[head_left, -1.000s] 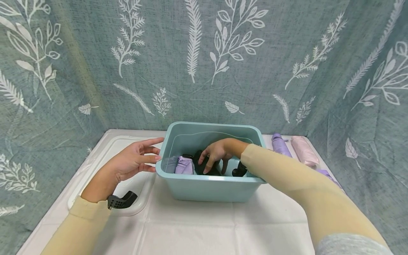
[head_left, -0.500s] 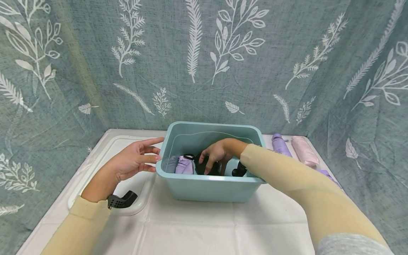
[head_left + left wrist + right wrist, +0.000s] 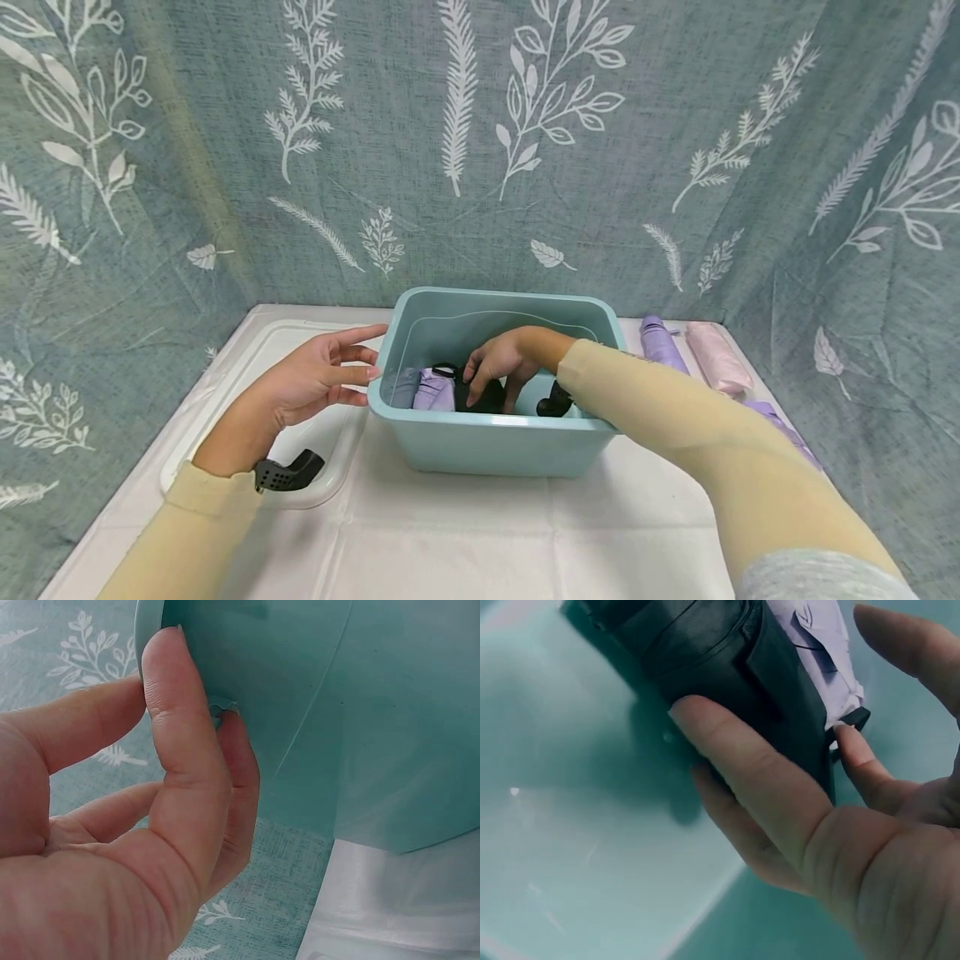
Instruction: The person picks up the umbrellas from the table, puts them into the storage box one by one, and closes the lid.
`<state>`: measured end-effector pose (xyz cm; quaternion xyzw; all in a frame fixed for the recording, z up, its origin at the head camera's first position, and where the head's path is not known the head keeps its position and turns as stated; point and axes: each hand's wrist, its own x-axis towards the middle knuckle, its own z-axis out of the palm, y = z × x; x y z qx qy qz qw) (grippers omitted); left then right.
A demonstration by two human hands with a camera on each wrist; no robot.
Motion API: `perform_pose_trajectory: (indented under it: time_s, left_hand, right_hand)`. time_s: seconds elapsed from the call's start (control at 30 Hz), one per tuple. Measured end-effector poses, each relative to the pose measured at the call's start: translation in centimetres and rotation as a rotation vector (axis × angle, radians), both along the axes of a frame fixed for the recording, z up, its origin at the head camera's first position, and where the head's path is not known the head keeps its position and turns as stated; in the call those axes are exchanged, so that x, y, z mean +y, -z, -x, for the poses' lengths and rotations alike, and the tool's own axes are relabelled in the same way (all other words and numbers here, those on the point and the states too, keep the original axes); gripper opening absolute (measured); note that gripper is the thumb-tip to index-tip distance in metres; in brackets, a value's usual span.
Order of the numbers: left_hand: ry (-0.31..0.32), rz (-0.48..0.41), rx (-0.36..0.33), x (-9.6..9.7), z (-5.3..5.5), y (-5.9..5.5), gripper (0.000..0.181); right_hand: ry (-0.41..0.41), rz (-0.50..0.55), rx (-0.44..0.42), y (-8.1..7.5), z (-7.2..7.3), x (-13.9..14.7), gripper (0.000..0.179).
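Observation:
A light blue plastic bin (image 3: 487, 450) stands mid-table. My left hand (image 3: 303, 379) rests its fingertips at the bin's left rim, fingers loosely bent. My right hand (image 3: 510, 362) reaches inside, over a black folded umbrella (image 3: 705, 656). In the right wrist view its fingers are spread: one fingertip lies against the black umbrella's side, another touches a black strap (image 3: 855, 720) at its end. A light purple folded umbrella (image 3: 435, 390) lies alongside the black one, on its left in the head view. A greyish bundle (image 3: 405, 387) sits by the left inner wall, partly hidden.
A white lid-like tray (image 3: 330, 475) lies left of the bin, under the left hand and forearm. To the right are a purple folded umbrella (image 3: 662, 343), a pink one (image 3: 717, 357) and another purple item (image 3: 780, 425), partly covered by the right arm. A patterned curtain (image 3: 480, 167) surrounds the table.
My right hand has shifted slightly left inside the bin, toward the purple umbrella, and the black umbrella lies closer beside it. My left hand stays at the rim.

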<state>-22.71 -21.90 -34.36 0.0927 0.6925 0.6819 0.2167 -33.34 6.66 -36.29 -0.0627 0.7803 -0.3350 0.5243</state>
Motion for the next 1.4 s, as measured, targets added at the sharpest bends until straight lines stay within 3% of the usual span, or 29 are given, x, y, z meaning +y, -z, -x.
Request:
perform_pose_trajectory:
  time_s: [0.63,1.03,1.4]
  left_hand:
    - [0.005,-0.009,0.008,0.0,0.1,0.1,0.082]
    - [0.007,0.004,0.007,0.2,0.1,0.3,0.081]
    - [-0.001,0.018,0.012,0.0,0.0,-0.1,0.081]
  right_hand:
    - [0.126,0.090,-0.013,0.3,0.1,0.0,0.061]
    - [0.070,0.042,-0.027,-0.5,-0.1,0.5,0.034]
    - [0.040,0.073,-0.018,-2.0,-0.4,1.4,0.058]
